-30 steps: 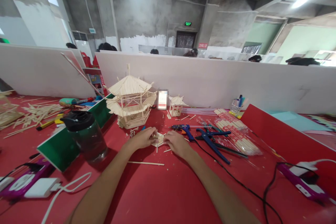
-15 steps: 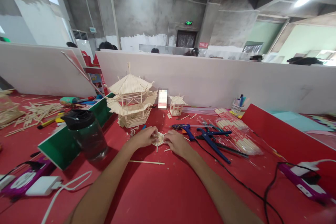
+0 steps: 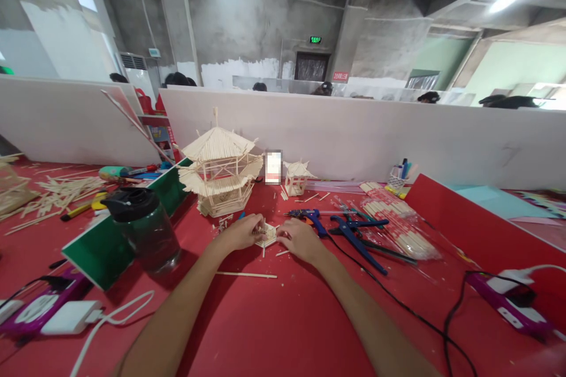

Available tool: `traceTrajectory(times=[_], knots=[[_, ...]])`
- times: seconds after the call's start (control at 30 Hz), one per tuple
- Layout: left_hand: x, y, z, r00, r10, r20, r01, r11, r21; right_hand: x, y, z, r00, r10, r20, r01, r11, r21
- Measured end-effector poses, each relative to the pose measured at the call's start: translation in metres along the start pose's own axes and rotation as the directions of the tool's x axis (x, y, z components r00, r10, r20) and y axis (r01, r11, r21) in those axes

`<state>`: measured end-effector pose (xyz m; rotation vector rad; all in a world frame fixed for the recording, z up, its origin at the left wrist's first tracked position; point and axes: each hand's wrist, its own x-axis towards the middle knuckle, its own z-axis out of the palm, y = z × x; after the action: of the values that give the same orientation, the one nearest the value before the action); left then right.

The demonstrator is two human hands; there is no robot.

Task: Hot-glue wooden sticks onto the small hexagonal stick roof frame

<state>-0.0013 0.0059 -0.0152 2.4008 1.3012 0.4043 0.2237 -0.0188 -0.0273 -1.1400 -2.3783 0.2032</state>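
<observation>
A small six-sided frame of pale wooden sticks lies low on the red table between my hands. My left hand pinches its left side with bent fingers. At the right edge, the fingertips of my right hand are closed on the same frame. My fingers hide parts of both sides. Closer to me lies a loose stick. Behind my left hand stands a large two-roofed stick pavilion. A smaller stick pavilion is farther back, near the white partition.
To the right are a blue glue gun, blue-handled cutters and plastic packs of sticks. A dark water bottle stands left beside a green board. A black cord runs across the right side.
</observation>
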Motion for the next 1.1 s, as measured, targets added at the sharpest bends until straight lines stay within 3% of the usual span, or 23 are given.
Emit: traceTrajectory(times=[0.2,0.63,1.1], knots=[[0.000,0.000,0.001,1.000,0.005,-0.006,-0.005,1.000,0.007,-0.003,0.003,-0.009,0.995,0.095,-0.012,-0.094,0.995,0.023],[-0.002,0.007,0.001,1.000,-0.028,-0.009,0.029,0.992,0.123,-0.002,0.001,0.005,0.997,0.074,0.027,-0.073,0.996,-0.058],[0.001,0.013,0.004,0.992,-0.121,-0.040,0.125,0.986,0.110,-0.001,0.001,0.005,0.999,0.031,0.039,-0.028,0.997,-0.073]])
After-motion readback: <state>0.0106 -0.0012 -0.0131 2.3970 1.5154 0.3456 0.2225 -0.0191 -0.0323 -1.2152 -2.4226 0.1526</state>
